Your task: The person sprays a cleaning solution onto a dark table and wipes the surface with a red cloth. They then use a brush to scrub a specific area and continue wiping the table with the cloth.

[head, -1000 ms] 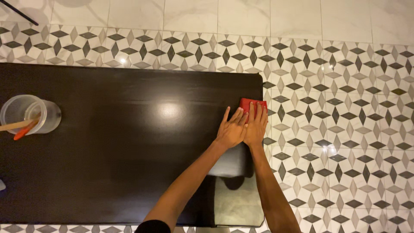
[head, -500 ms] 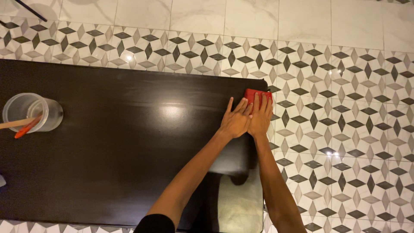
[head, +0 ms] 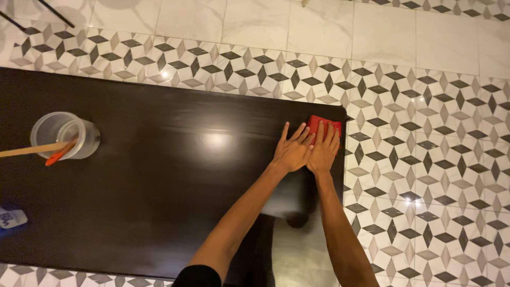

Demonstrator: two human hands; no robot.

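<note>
Both my hands lie flat on a red cloth (head: 317, 123) at the far right corner of a dark glossy table (head: 159, 180). My right hand (head: 324, 149) covers most of the cloth, with its fingers spread over it. My left hand (head: 294, 150) rests close beside the right one, and its fingertips touch the cloth's left edge. Only the cloth's far end shows beyond my fingers.
A clear plastic cup (head: 69, 137) stands on the table at the left, holding a wooden stick and an orange-handled tool. A small blue and white object (head: 10, 218) lies at the table's left edge. Patterned floor tiles (head: 425, 159) surround the table.
My hands slid the red cloth along the table's right edge toward the far corner, then stayed there. The view has shifted a little, so the cup sits further right in the frame.
</note>
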